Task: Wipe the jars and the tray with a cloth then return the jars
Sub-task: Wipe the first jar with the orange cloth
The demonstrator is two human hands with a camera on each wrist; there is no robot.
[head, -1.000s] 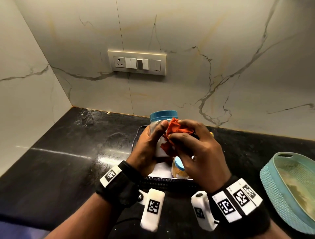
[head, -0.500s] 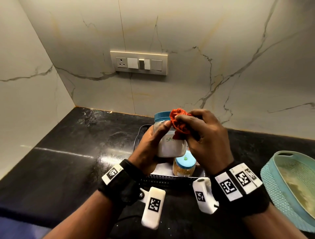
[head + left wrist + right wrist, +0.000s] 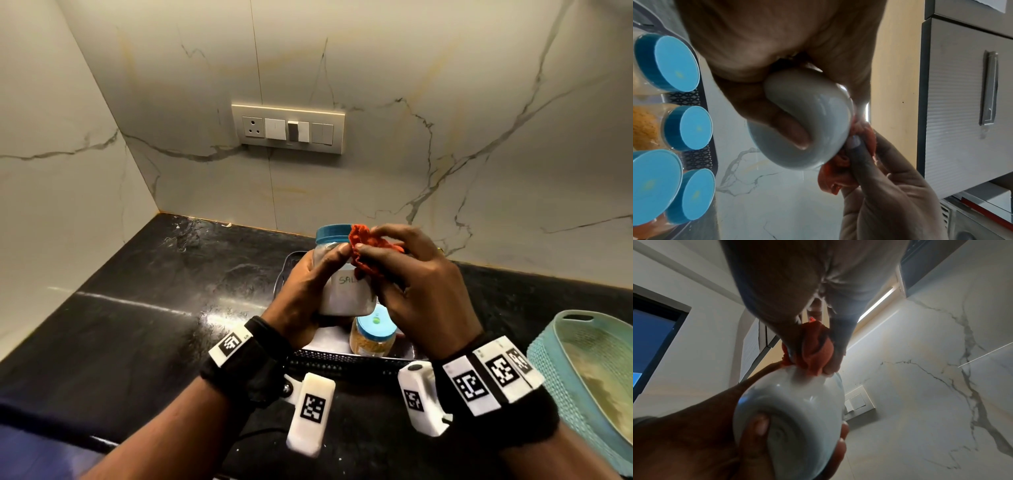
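Observation:
My left hand (image 3: 308,287) grips a clear jar of white powder (image 3: 346,294) with a blue lid (image 3: 332,233), lifted above the dark tray (image 3: 342,358). The jar's rounded base (image 3: 805,123) shows in the left wrist view, my fingers curled round it. My right hand (image 3: 404,274) pinches a bunched orange cloth (image 3: 368,251) against the jar's upper side, near the lid. From the right wrist view the cloth (image 3: 813,350) sits on the jar (image 3: 791,410). A smaller blue-lidded jar of yellow grains (image 3: 373,334) stands in the tray below. Several more blue-lidded jars (image 3: 684,128) stand in the tray.
A black stone counter (image 3: 137,308) runs into a marble wall corner, with a switch plate (image 3: 287,128) on the back wall. A teal woven basket (image 3: 582,377) sits at the right edge of the counter. Grey cabinets (image 3: 966,97) show in the left wrist view.
The jar has been lifted higher above the tray. The cloth has slid from the jar's side up toward the lid, and the label has come into view.

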